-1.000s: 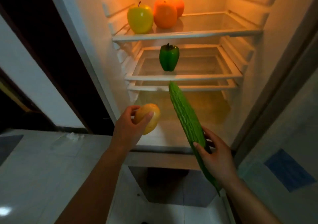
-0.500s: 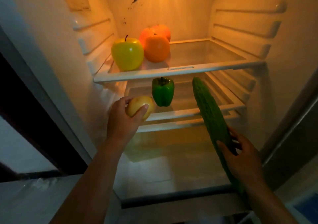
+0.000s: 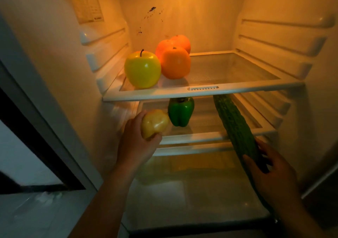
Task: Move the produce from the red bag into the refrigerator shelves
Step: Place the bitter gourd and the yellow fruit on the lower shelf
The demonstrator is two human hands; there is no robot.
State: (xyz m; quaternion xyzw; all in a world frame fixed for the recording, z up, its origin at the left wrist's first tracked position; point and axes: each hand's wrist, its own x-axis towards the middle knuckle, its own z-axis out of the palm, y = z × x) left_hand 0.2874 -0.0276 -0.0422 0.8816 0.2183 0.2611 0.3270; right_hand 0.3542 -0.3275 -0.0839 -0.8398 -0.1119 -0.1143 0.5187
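Note:
My left hand [image 3: 134, 146] grips a small yellow fruit [image 3: 154, 123] at the front left of the middle shelf [image 3: 192, 138], just left of a green bell pepper [image 3: 180, 112] standing there. My right hand [image 3: 272, 173] holds the lower end of a long bumpy green gourd [image 3: 236, 126]. The gourd slants up over the middle shelf's right side, its tip hidden under the top shelf [image 3: 201, 92]. A yellow-green apple [image 3: 142, 69] and three oranges [image 3: 175, 62] sit on the left of the top shelf. The red bag is out of view.
The refrigerator's side walls carry moulded shelf rails [image 3: 285, 42]. A pale bottom floor [image 3: 192, 192] lies under the lowest shelf. A label [image 3: 85, 2] sticks to the left wall. The fridge's left edge and a dark frame [image 3: 42, 146] are at my left.
Both hands have pushed deeper into the fridge. The yellow fruit now reaches the middle shelf beside the pepper, and the gourd's tip has slid under the top shelf. My view has moved closer.

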